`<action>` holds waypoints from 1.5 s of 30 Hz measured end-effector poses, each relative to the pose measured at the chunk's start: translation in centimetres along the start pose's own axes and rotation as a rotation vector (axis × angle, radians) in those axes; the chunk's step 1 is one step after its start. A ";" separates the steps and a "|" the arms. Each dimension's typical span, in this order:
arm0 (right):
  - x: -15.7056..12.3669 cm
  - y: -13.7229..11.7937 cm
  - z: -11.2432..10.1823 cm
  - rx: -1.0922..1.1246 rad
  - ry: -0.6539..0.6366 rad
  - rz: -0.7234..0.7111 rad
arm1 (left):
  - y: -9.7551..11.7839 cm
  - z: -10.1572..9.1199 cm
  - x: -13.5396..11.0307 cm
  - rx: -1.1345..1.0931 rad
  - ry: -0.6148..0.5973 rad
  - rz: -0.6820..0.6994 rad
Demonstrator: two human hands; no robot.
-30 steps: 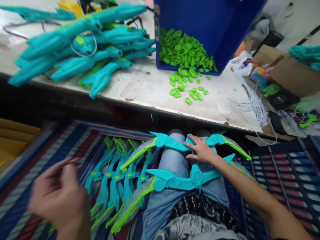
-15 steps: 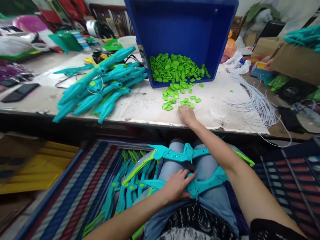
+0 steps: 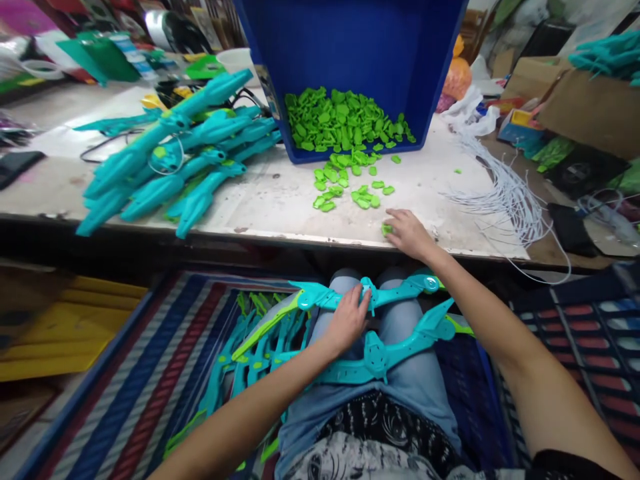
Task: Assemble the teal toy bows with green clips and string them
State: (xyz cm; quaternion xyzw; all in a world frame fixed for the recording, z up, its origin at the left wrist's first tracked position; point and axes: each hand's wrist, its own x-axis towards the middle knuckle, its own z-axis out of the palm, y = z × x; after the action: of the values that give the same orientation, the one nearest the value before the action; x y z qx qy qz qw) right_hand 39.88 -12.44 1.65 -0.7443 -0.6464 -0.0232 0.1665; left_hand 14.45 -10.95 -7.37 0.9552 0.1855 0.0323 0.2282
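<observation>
Two turquoise toy bows with lime-green limbs lie across the lap. My left hand (image 3: 349, 319) is at the middle of the farther toy bow (image 3: 337, 298), its fingers and thumb closed against the round hub. The nearer toy bow (image 3: 375, 353) rests on the thighs, its left part beneath my left forearm. Over the table's front edge, my right hand (image 3: 411, 233) pinches a small green plastic piece (image 3: 387, 229) between thumb and fingers. Several loose green pieces (image 3: 365, 197) lie just beyond it, spilling from a heap (image 3: 345, 120) in a tipped blue bin (image 3: 360, 47).
Turquoise bow parts (image 3: 170, 153) are piled on the table's left. White ties (image 3: 505, 193) lie at the right, near a cardboard box (image 3: 590, 113). Finished-looking bows (image 3: 250, 347) stand on the striped surface (image 3: 145, 373) left of my legs.
My left hand has moved from the nearer bow up to the farther one's hub. My right hand has drawn back rightward from the loose pieces with one green piece. The view has shifted slightly.
</observation>
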 end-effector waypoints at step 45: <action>-16.2 -7.7 6.9 0.174 0.058 0.365 | -0.5 -3.7 8.8 -0.408 -0.551 0.086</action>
State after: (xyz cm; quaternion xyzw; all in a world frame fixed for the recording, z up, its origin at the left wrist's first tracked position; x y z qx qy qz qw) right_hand 28.55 -25.18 -7.21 -0.8309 -0.4952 0.0420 0.2502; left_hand 21.91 -5.76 -4.52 0.8697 0.0662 -0.1807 0.4545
